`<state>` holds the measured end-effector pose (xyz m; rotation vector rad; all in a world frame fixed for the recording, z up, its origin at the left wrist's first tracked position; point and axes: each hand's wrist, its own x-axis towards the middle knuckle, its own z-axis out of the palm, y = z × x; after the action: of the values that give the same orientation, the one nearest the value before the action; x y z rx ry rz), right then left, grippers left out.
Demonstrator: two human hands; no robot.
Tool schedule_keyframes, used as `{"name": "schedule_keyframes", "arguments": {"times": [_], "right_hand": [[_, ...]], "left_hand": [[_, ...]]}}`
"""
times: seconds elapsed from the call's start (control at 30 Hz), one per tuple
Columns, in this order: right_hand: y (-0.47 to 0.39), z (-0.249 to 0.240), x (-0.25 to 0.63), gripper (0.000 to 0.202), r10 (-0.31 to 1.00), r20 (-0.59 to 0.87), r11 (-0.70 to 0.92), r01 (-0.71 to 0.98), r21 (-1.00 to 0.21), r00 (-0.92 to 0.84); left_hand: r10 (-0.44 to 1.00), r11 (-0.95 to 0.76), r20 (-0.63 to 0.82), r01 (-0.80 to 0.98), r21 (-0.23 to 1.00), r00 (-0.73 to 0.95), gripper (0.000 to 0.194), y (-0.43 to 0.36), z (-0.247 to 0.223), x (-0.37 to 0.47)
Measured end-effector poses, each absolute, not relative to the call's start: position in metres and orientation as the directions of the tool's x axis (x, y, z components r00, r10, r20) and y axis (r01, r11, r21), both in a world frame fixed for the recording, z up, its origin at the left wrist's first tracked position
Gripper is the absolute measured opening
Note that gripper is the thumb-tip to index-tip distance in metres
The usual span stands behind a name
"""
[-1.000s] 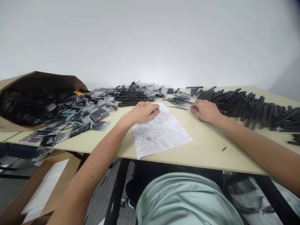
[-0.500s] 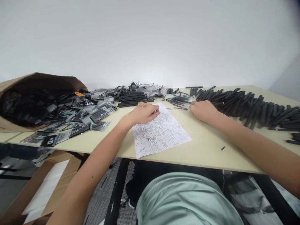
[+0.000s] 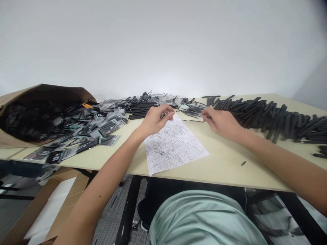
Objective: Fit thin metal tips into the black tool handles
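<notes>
Above the far part of a scribbled sheet of paper [image 3: 176,148], my left hand [image 3: 157,119] is closed around a black pen [image 3: 162,116]; only a short piece with pale marks shows between the fingers. My right hand [image 3: 221,120] is pinched beside a pile of thin refills [image 3: 192,109], fingertips pointing left. Something small and dark sits under its fingers, too hidden to name. A couple of thin refills [image 3: 195,120] lie on the table between the hands.
Black pens [image 3: 278,115] form a long heap on the right. More pens [image 3: 141,109] and plastic packets [image 3: 102,124] spread leftward to a tipped carton [image 3: 48,90]. A small dark piece [image 3: 243,163] lies near the table's front edge [image 3: 224,182]. Below left stands an open box [image 3: 68,200].
My right hand has moved left, away from the pen heap and toward the left hand. My left hand has lifted and turned slightly, exposing more of the pen.
</notes>
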<state>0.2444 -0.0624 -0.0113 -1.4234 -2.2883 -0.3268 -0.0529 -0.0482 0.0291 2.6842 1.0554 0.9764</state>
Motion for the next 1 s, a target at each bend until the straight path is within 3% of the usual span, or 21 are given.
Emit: {"name": "schedule_keyframes", "arguments": {"times": [0.27, 0.67, 1.0], "right_hand": [[-0.073, -0.015, 0.231, 0.019, 0.724, 0.547, 0.532, 0.845, -0.053, -0.421], [-0.071, -0.019, 0.232, 0.019, 0.733, 0.510, 0.531, 0.848, -0.013, -0.451], [-0.072, -0.017, 0.236, 0.021, 0.718, 0.529, 0.519, 0.854, 0.026, -0.452]], "left_hand": [[0.594, -0.794, 0.657, 0.468, 0.388, 0.464, 0.031, -0.055, 0.032, -0.050], [0.545, -0.827, 0.665, 0.459, 0.325, 0.511, 0.027, -0.057, 0.032, -0.045], [0.571, -0.810, 0.521, 0.537, 0.235, 0.634, 0.030, -0.051, 0.030, -0.050]]}}
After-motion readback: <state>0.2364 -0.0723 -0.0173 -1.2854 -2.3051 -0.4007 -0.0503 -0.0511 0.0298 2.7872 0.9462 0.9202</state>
